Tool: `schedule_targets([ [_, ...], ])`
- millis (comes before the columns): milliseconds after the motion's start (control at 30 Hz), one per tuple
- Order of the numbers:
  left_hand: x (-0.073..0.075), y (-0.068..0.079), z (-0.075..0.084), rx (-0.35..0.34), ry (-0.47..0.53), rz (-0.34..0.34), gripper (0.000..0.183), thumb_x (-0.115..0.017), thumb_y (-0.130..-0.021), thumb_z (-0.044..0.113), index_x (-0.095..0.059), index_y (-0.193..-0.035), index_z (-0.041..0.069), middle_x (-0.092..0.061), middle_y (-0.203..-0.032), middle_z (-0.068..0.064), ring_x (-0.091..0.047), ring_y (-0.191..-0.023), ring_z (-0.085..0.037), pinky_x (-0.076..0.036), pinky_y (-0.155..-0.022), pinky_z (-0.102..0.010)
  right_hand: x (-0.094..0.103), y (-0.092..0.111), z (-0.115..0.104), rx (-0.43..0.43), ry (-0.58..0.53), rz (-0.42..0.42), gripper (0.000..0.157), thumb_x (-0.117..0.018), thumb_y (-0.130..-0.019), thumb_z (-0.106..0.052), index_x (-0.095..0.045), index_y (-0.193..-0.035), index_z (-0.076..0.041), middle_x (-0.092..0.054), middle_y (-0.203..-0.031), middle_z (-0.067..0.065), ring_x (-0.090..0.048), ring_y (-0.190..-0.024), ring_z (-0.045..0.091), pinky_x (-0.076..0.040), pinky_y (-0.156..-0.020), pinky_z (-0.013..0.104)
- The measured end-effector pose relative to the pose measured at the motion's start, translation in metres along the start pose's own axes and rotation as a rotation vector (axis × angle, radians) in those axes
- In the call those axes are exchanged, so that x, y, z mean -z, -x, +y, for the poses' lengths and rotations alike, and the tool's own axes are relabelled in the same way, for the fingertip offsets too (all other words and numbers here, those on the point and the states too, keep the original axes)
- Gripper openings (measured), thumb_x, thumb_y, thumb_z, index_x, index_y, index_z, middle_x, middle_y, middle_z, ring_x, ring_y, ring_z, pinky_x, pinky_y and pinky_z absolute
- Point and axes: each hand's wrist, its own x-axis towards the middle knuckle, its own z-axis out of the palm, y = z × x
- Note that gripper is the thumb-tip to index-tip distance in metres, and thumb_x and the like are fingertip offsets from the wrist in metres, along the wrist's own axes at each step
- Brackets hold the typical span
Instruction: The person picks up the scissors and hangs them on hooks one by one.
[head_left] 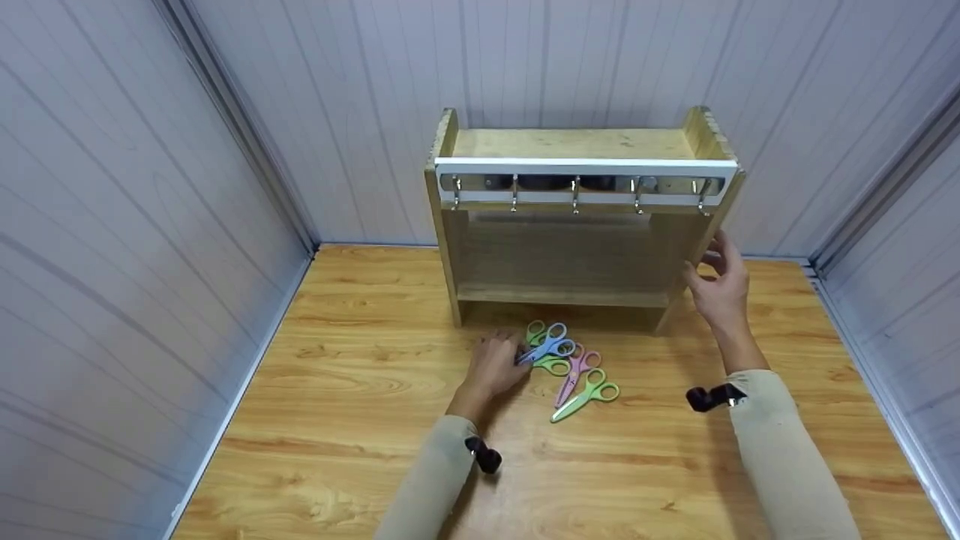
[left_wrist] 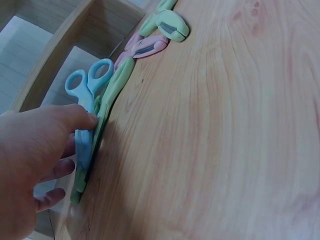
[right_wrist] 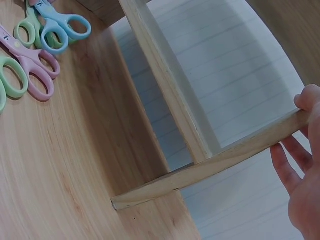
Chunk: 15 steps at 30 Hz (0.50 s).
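My left hand (head_left: 495, 366) pinches blue scissors (head_left: 553, 346) by the blades; in the left wrist view the thumb presses on the blue scissors (left_wrist: 84, 94), with the fingers behind them. Directly beneath lie green scissors (head_left: 553, 366). To their right, pink scissors (head_left: 576, 371) and another green pair (head_left: 589, 395) rest on the tabletop, handles toward the shelf. My right hand (head_left: 721, 289) grips the right side panel of a wooden shelf (head_left: 562, 295). The right wrist view shows the thumb on one face of that panel (right_wrist: 240, 147) and fingers on the other.
Across the shelf's upper front runs a white rail (head_left: 585, 163) with several metal hooks (head_left: 575, 196). The shelf stands upright near the back wall (head_left: 360, 127). Panelled walls enclose the wood-grain tabletop (head_left: 337, 405) at the left, back and right.
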Motion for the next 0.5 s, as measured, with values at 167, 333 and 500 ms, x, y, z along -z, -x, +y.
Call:
schedule_targets([
  [167,-0.002,-0.002,-0.003,-0.002,0.016,-0.028,0.023,-0.085,-0.095,0.03,-0.079,-0.11,0.014,-0.081,-0.105,-0.006,-0.072,-0.109,-0.031,-0.055,-0.102,-0.061,0.0,0.0,0.001,-0.009,0.028,-0.003,0.072,-0.074,-0.098,0.006,-0.052,-0.165,-0.004,-0.061,-0.124,-0.015,-0.066,-0.107,0.0,-0.057,-0.08,0.008],
  [333,-0.017,-0.006,-0.017,-0.016,0.055,-0.032,0.018,-0.084,-0.095,0.033,-0.081,-0.106,0.018,-0.08,-0.097,-0.002,-0.07,-0.102,-0.029,-0.053,-0.098,-0.058,0.0,0.0,0.003,-0.015,0.065,-0.009,0.073,-0.075,-0.098,0.006,-0.051,-0.166,-0.006,-0.061,-0.129,-0.009,-0.065,-0.106,-0.003,-0.057,-0.079,0.006],
  [500,-0.027,-0.007,-0.027,-0.066,0.053,-0.01,0.016,-0.083,-0.095,0.035,-0.082,-0.104,0.022,-0.08,-0.088,0.003,-0.069,-0.091,-0.024,-0.051,-0.086,-0.048,-0.002,0.001,0.004,-0.005,0.052,0.003,0.07,-0.074,-0.096,0.008,-0.057,-0.162,-0.007,-0.062,-0.124,-0.008,-0.067,-0.1,-0.002,-0.058,-0.075,0.008],
])
